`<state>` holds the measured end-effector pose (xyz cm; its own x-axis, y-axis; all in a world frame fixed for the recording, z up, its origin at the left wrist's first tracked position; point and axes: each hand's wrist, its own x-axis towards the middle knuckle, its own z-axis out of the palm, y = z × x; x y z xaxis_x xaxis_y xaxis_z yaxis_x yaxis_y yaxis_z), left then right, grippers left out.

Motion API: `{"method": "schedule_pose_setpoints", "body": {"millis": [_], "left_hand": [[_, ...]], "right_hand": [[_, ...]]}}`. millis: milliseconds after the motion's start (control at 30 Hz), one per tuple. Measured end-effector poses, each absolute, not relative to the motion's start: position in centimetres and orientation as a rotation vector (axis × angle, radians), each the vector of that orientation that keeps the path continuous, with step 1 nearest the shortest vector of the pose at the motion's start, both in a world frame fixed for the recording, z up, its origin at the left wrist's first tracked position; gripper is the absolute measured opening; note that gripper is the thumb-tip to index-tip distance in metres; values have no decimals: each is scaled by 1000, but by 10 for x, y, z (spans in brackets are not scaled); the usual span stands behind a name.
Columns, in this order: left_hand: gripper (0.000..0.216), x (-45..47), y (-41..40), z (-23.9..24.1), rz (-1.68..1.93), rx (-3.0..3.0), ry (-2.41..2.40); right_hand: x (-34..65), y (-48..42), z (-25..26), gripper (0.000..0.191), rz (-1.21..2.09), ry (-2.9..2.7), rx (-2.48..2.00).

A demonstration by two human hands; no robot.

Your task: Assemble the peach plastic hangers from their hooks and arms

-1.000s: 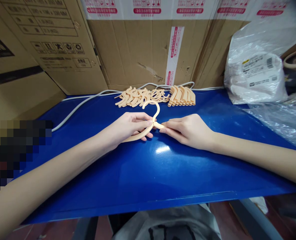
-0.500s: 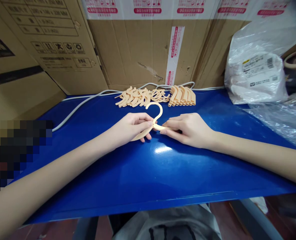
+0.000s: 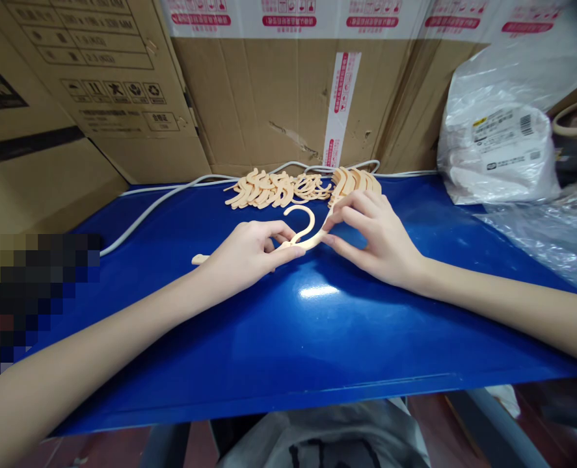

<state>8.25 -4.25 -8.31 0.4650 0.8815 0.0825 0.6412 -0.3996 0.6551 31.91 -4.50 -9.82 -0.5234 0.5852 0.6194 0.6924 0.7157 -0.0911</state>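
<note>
A cream clothes hanger (image 3: 312, 243) is between my two hands, just above the blue table, its curved hook standing up. My left hand (image 3: 252, 250) is closed around its middle below the hook, thumb along the near side. One end of the hanger pokes out to the left behind my left wrist. With thumb and fingertips, my right hand (image 3: 373, 231) pinches the other arm, which slants up to the right. Part of the hanger's length is covered by my fingers.
Behind the hanger lie a heap of curved cream pieces (image 3: 259, 190), a cluster of thin hooks (image 3: 310, 187) and a row of curved arm pieces (image 3: 356, 180). A white cable (image 3: 156, 211) runs along the back by cardboard boxes (image 3: 268, 97). A plastic-wrapped package (image 3: 500, 153) stands right.
The hanger has turned, its right arm now slanting upward and its left end showing past my wrist. My right hand has risen and shifted slightly right; my left thumb lies further along it.
</note>
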Motion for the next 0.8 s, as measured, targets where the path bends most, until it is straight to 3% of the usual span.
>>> {"method": "schedule_pose_setpoints", "body": {"millis": [133,633,800], "left_hand": [[40,83,-43,-84,584,2183,1238],[31,83,-47,-84,573,2356,1206],[29,85,-50,-83,504,2543,1020]], "right_hand": [[319,-45,-100,16,-127,-2395,-904],[317,-44,-101,32,-71,-2481,-905],[317,-42,-100,29,128,-2353,-977]]}}
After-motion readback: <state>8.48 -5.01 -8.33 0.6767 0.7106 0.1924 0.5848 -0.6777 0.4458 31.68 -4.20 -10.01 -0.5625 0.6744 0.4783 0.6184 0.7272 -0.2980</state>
